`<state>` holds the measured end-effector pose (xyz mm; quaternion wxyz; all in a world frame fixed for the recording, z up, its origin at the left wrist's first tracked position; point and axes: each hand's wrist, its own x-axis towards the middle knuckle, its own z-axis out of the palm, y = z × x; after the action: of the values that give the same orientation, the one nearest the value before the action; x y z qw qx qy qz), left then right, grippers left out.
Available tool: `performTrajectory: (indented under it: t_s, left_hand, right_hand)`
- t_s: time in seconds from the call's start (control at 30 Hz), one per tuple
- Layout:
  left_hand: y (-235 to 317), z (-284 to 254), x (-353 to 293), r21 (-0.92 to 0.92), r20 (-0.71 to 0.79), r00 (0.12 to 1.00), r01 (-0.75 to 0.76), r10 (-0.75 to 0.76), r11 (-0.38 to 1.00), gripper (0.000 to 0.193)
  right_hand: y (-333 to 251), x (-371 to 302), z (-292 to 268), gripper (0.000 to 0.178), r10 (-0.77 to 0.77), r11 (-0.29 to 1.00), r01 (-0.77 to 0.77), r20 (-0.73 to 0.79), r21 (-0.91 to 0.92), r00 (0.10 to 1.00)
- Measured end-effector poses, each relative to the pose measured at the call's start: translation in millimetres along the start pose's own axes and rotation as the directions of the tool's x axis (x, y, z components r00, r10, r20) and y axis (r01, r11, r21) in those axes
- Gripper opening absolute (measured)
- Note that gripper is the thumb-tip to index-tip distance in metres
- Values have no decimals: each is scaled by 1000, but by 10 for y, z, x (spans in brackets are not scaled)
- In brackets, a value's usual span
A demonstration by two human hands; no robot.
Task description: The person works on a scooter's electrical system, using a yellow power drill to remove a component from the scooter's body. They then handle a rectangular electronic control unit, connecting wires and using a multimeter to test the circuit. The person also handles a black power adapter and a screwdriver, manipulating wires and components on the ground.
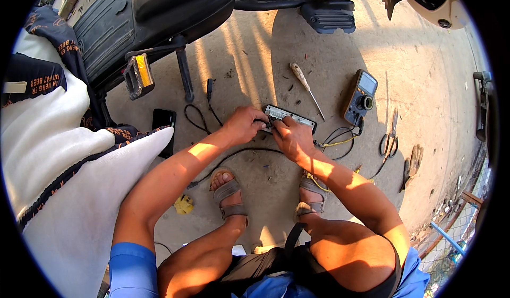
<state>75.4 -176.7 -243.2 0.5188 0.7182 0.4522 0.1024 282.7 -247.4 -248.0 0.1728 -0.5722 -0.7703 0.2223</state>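
Far left, a dark phone (163, 118) lies on the concrete ground (329, 48), partly under white cloth (90, 192); it is best left there, well apart from the work. Next, a slim lead ending in a black plug (210, 87) loops loosely, and a thicker black cable (228, 152) curves in below the hands; I would keep both slack so that nothing tugs while the fingers work. The left hand (245, 125) is curled with its fingertips drawn close together at the left end of the long, narrow open casing (287, 112); a small dark part shows there, but I cannot tell whether the fingers grip it or only steady the rim. That casing sits on the ground in front of the feet, pale inside, and fine work on it probably goes best with one hand bracing it and light, short pressure from the other. The right hand (295, 138) reaches over its near edge, fingers bent and nearly together, tips touching down inside; what they may pinch is hidden beneath them. Just beyond the casing, a screwdriver (300, 75) points toward it, within easy reach; farther right, a multimeter (360, 96) and then scissors (391, 138) lie ready.
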Motion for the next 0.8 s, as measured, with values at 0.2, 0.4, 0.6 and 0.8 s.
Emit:
performTrajectory:
  t_s: [0.2,0.4,0.6,0.8]
  left_hand:
    - [7,-4,2,26,-48,998,53,-51,998,16]
    - [-24,-13,9,30,-79,996,42,-39,999,16]
    - [-112,-86,-16,-136,-81,997,10,-21,991,14]
    - [-115,-71,-48,-37,-105,993,44,-48,998,15]
  right_hand:
    - [8,18,10,19,-7,1000,7,10,-14,1000]
    - [11,139,-42,33,-12,1000,12,156,0,988]
    - [-3,205,-75,30,-2,1000,6,257,-12,967]
    - [70,218,-3,34,-16,997,39,309,-66,951]
